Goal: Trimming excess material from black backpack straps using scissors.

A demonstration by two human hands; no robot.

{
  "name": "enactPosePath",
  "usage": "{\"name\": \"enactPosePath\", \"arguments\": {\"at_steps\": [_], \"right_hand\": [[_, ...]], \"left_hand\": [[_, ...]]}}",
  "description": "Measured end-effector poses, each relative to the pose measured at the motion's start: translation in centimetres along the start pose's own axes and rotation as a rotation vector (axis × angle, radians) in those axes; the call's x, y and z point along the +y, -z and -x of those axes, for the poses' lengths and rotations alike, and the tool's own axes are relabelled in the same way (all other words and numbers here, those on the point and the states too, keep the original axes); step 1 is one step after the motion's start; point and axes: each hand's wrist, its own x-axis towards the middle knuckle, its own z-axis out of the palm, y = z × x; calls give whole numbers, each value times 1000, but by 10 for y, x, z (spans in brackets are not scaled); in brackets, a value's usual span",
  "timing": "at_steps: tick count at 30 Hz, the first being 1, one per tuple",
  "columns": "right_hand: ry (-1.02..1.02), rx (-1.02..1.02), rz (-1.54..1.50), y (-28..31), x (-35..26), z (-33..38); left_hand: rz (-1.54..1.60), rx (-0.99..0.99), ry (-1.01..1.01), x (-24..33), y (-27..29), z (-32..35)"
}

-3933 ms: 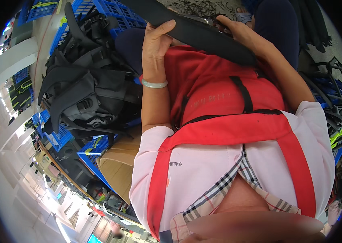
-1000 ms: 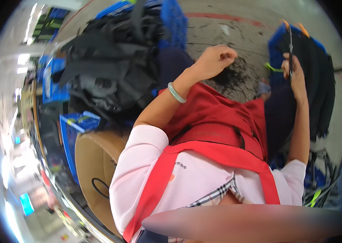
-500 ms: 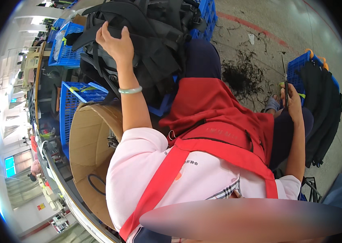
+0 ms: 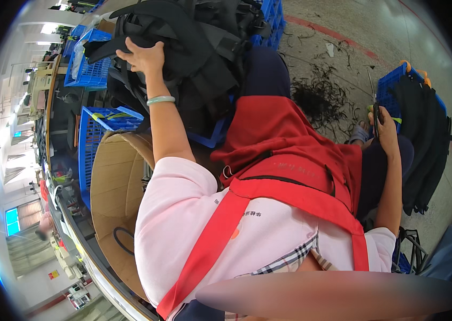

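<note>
A head-worn view, tipped steeply down.
The wide fisheye, worn to the left of its twin, peers down from above: the pink shirt (image 4: 183,208) and red apron (image 4: 295,134) crowd in closest, the left hand (image 4: 147,56) and right hand (image 4: 388,131) sit farther out, and floor (image 4: 375,27) runs off toward the top. Over at the left, the far wall (image 4: 36,283) leans sideways near the dark, curved rim.

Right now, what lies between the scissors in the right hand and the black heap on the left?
In the head view, going left from the scissors: dark clippings on the floor, then the navy-clad left leg, next to the black heap.
</note>
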Motion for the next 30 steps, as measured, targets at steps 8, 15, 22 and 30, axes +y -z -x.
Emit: {"name": "enactPosePath", "arguments": {"at_steps": [8, 15, 22, 30], "right_hand": [[40, 11, 56, -15, -14, -1], [84, -7, -177, -50, -34, -4], [292, -197, -560, -90, -122, 2], [176, -119, -635, -94, -92, 3]], "left_hand": [[894, 192, -65, -23, 13, -13], [2104, -906, 244, 79, 27, 68], [2107, -1414, 328, 165, -20, 152], [1715, -1492, 294, 183, -53, 216]]}}
